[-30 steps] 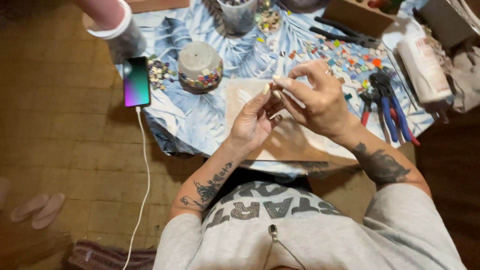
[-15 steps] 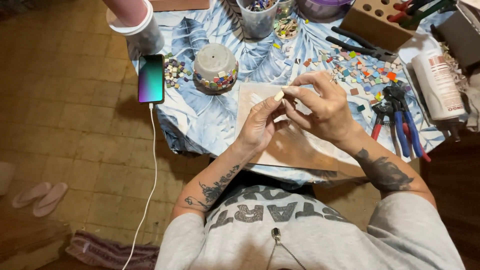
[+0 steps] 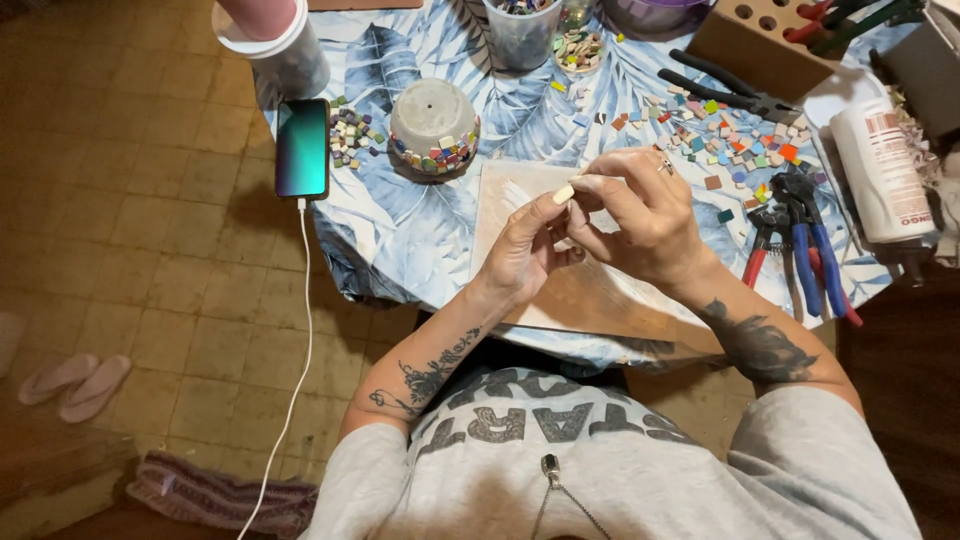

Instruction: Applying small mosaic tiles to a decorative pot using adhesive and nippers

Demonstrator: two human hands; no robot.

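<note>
Warm, dim indoor light; bright tabletop, shadowed floor corners, slight wide-angle edge distortion.

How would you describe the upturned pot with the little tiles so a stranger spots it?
On the round table with the blue leaf-print cloth, look right of the smartphone with the glowing screen. The grey upturned dome-shaped pot sits there, alone in having a band of coloured tiles around its rim.

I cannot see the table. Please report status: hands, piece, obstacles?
Left hand and right hand pinch one small pale piece. Held above wooden board. Nothing in the way.
</note>
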